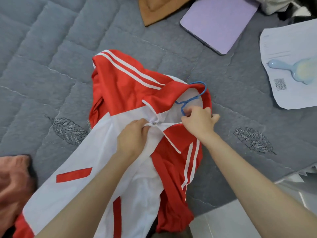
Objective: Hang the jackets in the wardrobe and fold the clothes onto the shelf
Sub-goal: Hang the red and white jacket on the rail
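Observation:
A red and white track jacket (123, 93) lies on the grey quilted bed, collar toward the right. A blue wire hanger (195, 98) sits inside the collar, its hook sticking out past the neck. My left hand (133, 136) pinches the white front of the jacket just below the zipper slider (154, 123). My right hand (199, 121) grips the jacket's collar edge at the foot of the hanger, fingers curled. The zipper is joined at the chest and open above it.
A lilac tablet or notebook (217, 23) and a brown garment (154, 9) lie at the far side of the bed (51, 48). A white printed bag (291, 66) lies at right. An orange-pink cloth (13, 179) is at the left edge. The bed's edge runs along the lower right.

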The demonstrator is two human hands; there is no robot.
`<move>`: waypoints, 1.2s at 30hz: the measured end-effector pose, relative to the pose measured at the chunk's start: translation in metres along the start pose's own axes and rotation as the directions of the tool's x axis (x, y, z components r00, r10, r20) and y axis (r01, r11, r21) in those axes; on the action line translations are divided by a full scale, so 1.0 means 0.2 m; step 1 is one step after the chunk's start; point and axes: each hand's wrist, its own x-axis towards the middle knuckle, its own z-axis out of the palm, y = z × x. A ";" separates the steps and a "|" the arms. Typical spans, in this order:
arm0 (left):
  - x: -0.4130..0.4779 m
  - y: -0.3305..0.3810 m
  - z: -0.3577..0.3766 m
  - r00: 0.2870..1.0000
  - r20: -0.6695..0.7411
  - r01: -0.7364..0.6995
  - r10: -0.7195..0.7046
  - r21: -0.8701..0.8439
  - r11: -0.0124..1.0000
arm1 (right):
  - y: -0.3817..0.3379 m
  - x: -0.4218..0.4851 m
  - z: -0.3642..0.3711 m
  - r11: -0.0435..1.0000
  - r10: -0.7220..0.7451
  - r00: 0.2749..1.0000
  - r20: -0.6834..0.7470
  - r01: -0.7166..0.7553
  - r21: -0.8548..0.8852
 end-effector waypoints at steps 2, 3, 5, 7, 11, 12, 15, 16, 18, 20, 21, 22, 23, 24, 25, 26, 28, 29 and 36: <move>0.02 0.00 0.00 0.999 0.021 0.027 -0.026 -0.029 0.999 | -0.05 0.03 0.00 0.970 0.073 0.995 0.073 -0.088 0.227; 0.03 0.01 -0.01 0.999 0.024 0.038 -0.037 -0.033 0.999 | -0.07 0.05 0.00 0.948 0.105 0.990 0.094 -0.128 0.290; 0.03 0.02 -0.02 0.998 0.039 0.046 -0.045 -0.018 0.999 | -0.08 0.07 0.00 0.931 0.148 0.984 0.095 -0.171 0.322; 0.02 0.02 -0.04 0.998 0.041 0.042 -0.042 0.014 0.999 | -0.07 0.05 -0.01 0.929 0.159 0.986 0.048 -0.166 0.332; -0.04 0.03 -0.11 0.997 0.029 0.078 -0.078 0.029 0.997 | -0.05 -0.10 -0.09 0.904 0.129 0.987 -0.095 -0.078 0.420; -0.07 0.03 -0.13 0.996 0.038 0.077 -0.078 0.039 0.996 | -0.04 -0.14 -0.12 0.891 0.114 0.985 -0.129 -0.044 0.452; -0.16 0.07 -0.17 0.997 0.078 0.016 -0.019 0.039 0.999 | 0.00 -0.31 -0.21 0.782 0.027 0.971 -0.236 0.127 0.610; -0.19 0.09 -0.18 0.995 0.095 -0.013 0.012 0.015 1.000 | 0.01 -0.36 -0.24 0.733 0.003 0.961 -0.277 0.186 0.655; -0.27 0.14 -0.20 0.987 0.139 -0.080 0.085 -0.037 0.996 | 0.03 -0.47 -0.29 0.671 -0.023 0.937 -0.347 0.272 0.690; -0.36 0.19 -0.24 0.973 0.166 -0.139 0.159 -0.128 0.982 | 0.05 -0.56 -0.35 0.644 -0.046 0.917 -0.396 0.330 0.690; -0.41 0.23 -0.27 0.971 0.157 -0.146 0.181 -0.213 0.966 | 0.07 -0.62 -0.37 0.638 -0.057 0.909 -0.413 0.351 0.685; -0.46 0.26 -0.29 0.974 0.139 -0.128 0.179 -0.315 0.940 | 0.09 -0.67 -0.39 0.632 -0.065 0.901 -0.429 0.370 0.681; -0.51 0.29 -0.32 0.980 0.127 -0.086 0.153 -0.421 0.903 | 0.11 -0.73 -0.42 0.625 -0.070 0.894 -0.443 0.385 0.679; -0.56 0.32 -0.34 0.984 0.134 -0.029 0.116 -0.522 0.852 | 0.14 -0.79 -0.45 0.621 -0.073 0.889 -0.453 0.395 0.677; -0.61 0.36 -0.37 0.984 0.159 0.031 0.082 -0.606 0.795 | 0.16 -0.86 -0.47 0.624 -0.076 0.884 -0.460 0.403 0.670; -0.65 0.39 -0.39 0.979 0.195 0.086 0.057 -0.655 0.751 | 0.17 -0.93 -0.49 0.631 -0.080 0.882 -0.465 0.406 0.661; -0.74 0.44 -0.41 0.957 0.285 0.167 0.047 -0.679 0.715 | 0.21 -1.09 -0.52 0.646 -0.079 0.875 -0.477 0.409 0.645; -0.80 0.47 -0.42 0.941 0.334 0.197 0.058 -0.678 0.708 | 0.23 -1.18 -0.54 0.653 -0.069 0.868 -0.492 0.412 0.635; -1.23 0.51 -0.40 0.831 0.474 0.123 0.291 -0.667 0.735 | 0.38 -1.90 -0.56 0.631 0.114 0.795 -0.596 0.406 0.661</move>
